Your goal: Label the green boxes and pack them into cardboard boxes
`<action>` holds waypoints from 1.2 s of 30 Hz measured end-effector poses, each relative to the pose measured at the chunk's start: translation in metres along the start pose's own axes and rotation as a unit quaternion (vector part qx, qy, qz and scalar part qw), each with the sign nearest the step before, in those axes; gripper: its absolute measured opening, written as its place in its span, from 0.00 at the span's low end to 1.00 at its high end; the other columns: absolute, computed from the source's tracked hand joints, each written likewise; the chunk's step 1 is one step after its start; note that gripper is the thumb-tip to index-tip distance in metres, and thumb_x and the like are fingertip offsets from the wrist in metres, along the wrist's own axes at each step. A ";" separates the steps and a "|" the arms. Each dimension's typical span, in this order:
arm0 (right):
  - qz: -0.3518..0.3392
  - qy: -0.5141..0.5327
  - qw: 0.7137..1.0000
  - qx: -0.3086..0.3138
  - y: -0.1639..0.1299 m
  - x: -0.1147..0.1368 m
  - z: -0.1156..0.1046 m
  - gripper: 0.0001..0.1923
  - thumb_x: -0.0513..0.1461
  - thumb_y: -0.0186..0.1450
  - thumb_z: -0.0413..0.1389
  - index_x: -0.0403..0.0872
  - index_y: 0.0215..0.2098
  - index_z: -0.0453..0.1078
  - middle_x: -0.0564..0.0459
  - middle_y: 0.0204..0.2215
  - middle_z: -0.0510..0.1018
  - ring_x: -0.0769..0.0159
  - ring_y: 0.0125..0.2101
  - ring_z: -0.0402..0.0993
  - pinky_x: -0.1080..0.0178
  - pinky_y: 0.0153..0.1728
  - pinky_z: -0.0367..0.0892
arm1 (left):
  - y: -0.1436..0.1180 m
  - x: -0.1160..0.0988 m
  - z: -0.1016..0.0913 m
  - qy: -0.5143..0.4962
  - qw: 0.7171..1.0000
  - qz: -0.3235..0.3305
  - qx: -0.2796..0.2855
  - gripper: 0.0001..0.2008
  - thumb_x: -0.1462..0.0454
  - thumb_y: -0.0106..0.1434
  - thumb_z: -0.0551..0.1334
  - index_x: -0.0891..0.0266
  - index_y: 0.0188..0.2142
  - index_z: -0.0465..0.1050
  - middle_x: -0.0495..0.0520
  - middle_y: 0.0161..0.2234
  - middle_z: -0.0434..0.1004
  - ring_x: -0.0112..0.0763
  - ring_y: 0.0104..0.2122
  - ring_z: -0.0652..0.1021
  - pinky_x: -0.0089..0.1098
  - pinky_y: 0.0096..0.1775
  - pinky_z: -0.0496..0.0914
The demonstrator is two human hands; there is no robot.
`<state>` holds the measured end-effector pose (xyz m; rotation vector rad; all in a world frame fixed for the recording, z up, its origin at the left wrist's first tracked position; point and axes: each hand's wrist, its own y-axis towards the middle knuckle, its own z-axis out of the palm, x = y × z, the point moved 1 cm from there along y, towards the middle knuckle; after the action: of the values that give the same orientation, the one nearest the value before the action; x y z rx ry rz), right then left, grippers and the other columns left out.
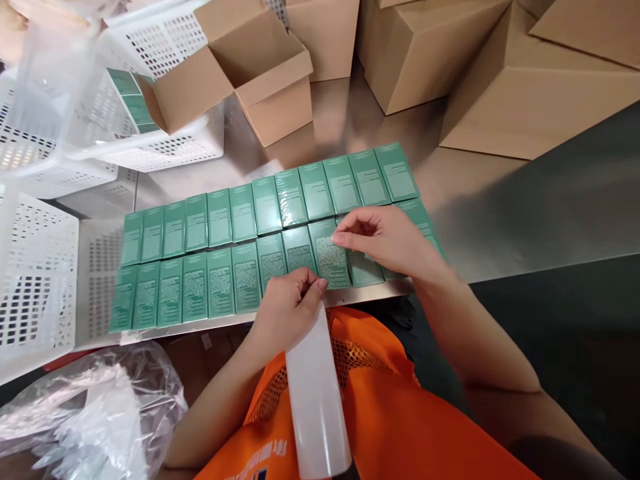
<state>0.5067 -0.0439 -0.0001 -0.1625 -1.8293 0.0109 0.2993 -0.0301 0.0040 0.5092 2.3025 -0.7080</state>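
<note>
My left hand (291, 305) is closed at the front edge of the metal table, pinching the upper end of a glossy white strip (318, 393). The strip hangs down over the orange vest and looks like label backing. My right hand (383, 237) hovers over the front row, thumb and forefinger pressed together; anything between them is too small to make out. Beneath those fingertips lies a green box (330, 257) with pale printing. Two rows of similar green boxes (219, 217) lie side by side, and my right hand hides part of the front row.
An open cardboard box (275, 100) stands behind the rows, with larger cartons (525, 87) at the back right. White perforated baskets (45, 267) are at the left; one at the back holds more green boxes (133, 100). A clear plastic bag (100, 413) with crumpled pieces sits at lower left.
</note>
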 end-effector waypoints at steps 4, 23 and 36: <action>-0.020 -0.111 0.992 -0.051 0.004 -0.010 0.009 0.07 0.42 0.61 0.65 0.48 0.27 0.77 0.57 0.25 0.79 0.69 0.26 0.70 0.63 0.31 0.62 | 0.003 -0.004 0.006 0.034 0.999 -0.021 -0.003 0.15 0.57 0.65 0.56 0.58 0.23 0.62 0.45 0.17 0.64 0.29 0.20 0.64 0.31 0.27 0.55; -0.053 -0.203 0.974 -0.088 0.004 -0.028 0.021 0.07 0.40 0.61 0.66 0.48 0.27 0.75 0.55 0.26 0.74 0.67 0.27 0.68 0.62 0.31 0.61 | 0.019 -0.009 0.007 0.135 0.989 -0.023 0.048 0.15 0.60 0.65 0.56 0.57 0.21 0.64 0.48 0.17 0.69 0.32 0.21 0.67 0.33 0.29 0.55; -0.037 -0.347 0.933 -0.089 -0.003 -0.016 0.037 0.24 0.50 0.62 0.64 0.45 0.48 0.65 0.44 0.44 0.73 0.58 0.32 0.71 0.60 0.29 0.60 | -0.008 0.012 -0.015 -0.008 0.997 -0.043 -0.067 0.24 0.49 0.67 0.55 0.59 0.20 0.65 0.45 0.15 0.60 0.26 0.18 0.63 0.29 0.23 0.55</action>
<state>0.4750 -0.0456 -0.0254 -0.2367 -2.5452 -0.1706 0.2798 -0.0249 0.0082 0.3436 2.3490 -0.5915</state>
